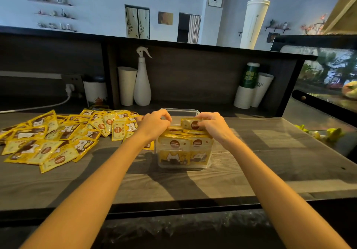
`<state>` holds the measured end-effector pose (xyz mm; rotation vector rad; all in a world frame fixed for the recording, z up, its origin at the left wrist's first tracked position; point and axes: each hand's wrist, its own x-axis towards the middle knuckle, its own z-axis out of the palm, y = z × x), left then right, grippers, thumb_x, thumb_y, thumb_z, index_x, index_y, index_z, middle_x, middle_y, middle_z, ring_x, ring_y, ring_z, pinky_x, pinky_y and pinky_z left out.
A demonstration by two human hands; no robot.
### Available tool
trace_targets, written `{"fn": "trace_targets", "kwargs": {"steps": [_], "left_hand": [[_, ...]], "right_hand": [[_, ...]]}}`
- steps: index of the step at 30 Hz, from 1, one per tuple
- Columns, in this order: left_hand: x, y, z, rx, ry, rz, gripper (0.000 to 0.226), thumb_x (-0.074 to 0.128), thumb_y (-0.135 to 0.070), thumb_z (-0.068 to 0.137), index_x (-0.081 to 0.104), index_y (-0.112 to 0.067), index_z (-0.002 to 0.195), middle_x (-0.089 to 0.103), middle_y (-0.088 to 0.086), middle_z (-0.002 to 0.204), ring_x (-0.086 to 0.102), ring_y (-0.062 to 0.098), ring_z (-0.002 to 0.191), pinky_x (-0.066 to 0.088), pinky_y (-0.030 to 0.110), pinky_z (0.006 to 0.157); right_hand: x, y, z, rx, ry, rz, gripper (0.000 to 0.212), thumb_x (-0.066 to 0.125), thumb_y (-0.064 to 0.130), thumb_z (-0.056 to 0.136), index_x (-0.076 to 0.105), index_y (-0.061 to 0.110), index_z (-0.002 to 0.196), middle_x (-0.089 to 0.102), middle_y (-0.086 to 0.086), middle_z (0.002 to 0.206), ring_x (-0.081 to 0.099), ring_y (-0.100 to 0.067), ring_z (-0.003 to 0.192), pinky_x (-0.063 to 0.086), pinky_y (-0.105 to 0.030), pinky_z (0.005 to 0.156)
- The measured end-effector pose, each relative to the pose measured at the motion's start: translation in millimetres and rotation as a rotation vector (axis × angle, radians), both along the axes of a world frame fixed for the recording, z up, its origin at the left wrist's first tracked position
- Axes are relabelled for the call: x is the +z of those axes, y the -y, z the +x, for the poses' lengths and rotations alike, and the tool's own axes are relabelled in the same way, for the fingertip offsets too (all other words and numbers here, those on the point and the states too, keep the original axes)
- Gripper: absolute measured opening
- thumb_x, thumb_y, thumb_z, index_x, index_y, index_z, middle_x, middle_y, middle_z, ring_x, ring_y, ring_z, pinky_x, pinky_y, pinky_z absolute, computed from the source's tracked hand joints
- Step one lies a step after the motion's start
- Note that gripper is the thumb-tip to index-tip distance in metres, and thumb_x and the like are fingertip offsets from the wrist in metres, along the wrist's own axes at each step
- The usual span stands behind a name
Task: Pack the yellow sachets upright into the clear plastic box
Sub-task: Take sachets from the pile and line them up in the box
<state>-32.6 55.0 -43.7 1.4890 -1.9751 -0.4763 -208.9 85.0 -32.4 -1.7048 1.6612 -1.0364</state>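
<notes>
Pinching one sachet (190, 124) over the box (195, 111), right fingers (202, 117); left fingers (164, 118) curled alongside.

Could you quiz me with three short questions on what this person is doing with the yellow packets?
1. True or false: the clear plastic box already holds sachets standing upright.
2. On which side of the box does the loose pile of sachets lie? A) the person's left B) the person's right C) behind the box
3. Fill in: the right hand grips a single ____ above the box's far end, while the left hand rests on the packed row.

Key
1. True: a packed row shows through the near wall.
2. A.
3. Sachet; it sits higher than the row.
</notes>
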Motion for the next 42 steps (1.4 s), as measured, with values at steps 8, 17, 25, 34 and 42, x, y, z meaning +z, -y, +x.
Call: {"fn": "trace_targets", "kwargs": {"steps": [8, 17, 25, 34, 42], "left_hand": [[15.4, -3.4, -4.4, -0.185, 0.405, 0.066, 0.038, 0.041, -0.016, 0.091, 0.036, -0.016, 0.053, 0.039, -0.003, 0.062, 0.041, 0.015, 0.075, 0.028, 0.037, 0.081], [14.8, 0.0, 4.9, -0.273, 0.165, 0.166, 0.035, 0.047, -0.019, 0.094, 0.056, -0.013, 0.062, 0.052, 0.003, 0.066, 0.048, 0.010, 0.068, 0.039, 0.046, 0.089], [3.3, -4.8, 0.2, -0.249, 0.122, 0.142, 0.047, 0.034, -0.029, 0.100, 0.038, -0.016, 0.055, 0.046, 0.004, 0.065, 0.045, 0.016, 0.068, 0.035, 0.034, 0.069], [5.0, -12.9, -3.2, -0.229, 0.096, 0.112, 0.045, 0.031, -0.024, 0.101, 0.063, 0.007, 0.093, 0.063, 0.024, 0.097, 0.058, 0.030, 0.090, 0.045, 0.038, 0.077], [23.9, -21.4, 26.6, 0.103, 0.035, -0.193, 0.027, 0.045, -0.017, 0.092, 0.068, -0.004, 0.087, 0.063, 0.012, 0.081, 0.054, 0.021, 0.073, 0.040, 0.029, 0.061]], "right_hand": [[-3.1, -1.7, -2.7, -0.006, -0.060, 0.022, 0.026, 0.047, 0.004, 0.091, 0.069, 0.009, 0.103, 0.064, -0.007, 0.104, 0.060, -0.020, 0.101, 0.052, -0.033, 0.088], [-1.7, -6.3, -3.0, 0.030, -0.134, 0.055, 0.031, 0.040, 0.005, 0.093, 0.070, 0.004, 0.102, 0.064, -0.011, 0.106, 0.057, -0.018, 0.096, 0.049, -0.025, 0.080], [-6.2, -9.9, 1.5, 0.010, -0.167, 0.096, 0.039, 0.043, 0.020, 0.093, 0.064, -0.012, 0.089, 0.068, -0.022, 0.098, 0.062, -0.037, 0.099, 0.048, -0.048, 0.091], [-8.3, -13.1, 3.7, 0.011, -0.233, 0.019, 0.039, 0.042, 0.029, 0.095, 0.069, 0.001, 0.091, 0.069, -0.012, 0.093, 0.063, -0.026, 0.091, 0.050, -0.042, 0.086], [13.8, -20.9, 46.2, -0.086, -0.420, -0.531, 0.028, 0.048, 0.017, 0.094, 0.057, 0.011, 0.119, 0.055, -0.002, 0.125, 0.049, -0.013, 0.116, 0.035, -0.020, 0.093]]}}
